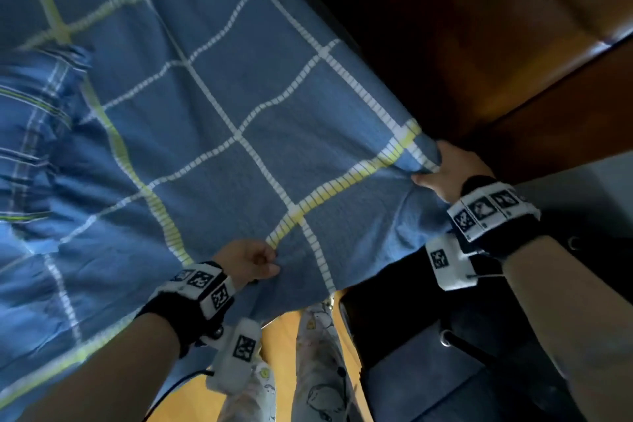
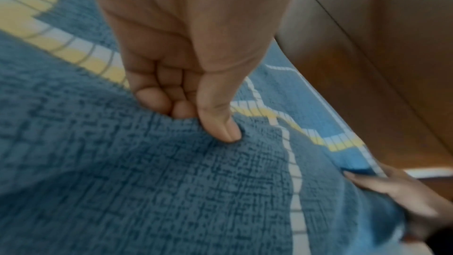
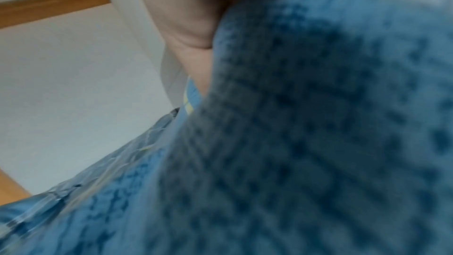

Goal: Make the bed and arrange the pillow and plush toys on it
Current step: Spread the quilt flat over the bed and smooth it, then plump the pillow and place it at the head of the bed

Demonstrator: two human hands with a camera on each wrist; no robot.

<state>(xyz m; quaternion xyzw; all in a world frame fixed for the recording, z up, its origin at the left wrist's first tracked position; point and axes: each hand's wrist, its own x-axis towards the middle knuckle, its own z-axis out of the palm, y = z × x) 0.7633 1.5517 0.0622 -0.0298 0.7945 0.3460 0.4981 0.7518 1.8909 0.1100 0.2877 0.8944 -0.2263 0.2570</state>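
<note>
Grip: both pinching the near edge of the blue checked quilt [image 1: 219, 120], left hand [image 1: 251, 260] at a yellow stripe, right hand [image 1: 445, 171] at the corner, holding it taut over the bed, probably for spreading flat; pillow, plush toys out of view.

Black wristbands [image 1: 493, 216] with white tag blocks, seemingly cartoon-print trousers [image 1: 318, 367]

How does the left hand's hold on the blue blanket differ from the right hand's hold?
The left hand pinches the blanket along its near edge, thumb pressed on top; the right hand grips the far corner, where the cloth bunches. The left hand is nearer the person, the right hand farther out. Both hold the same blanket edge.
</note>
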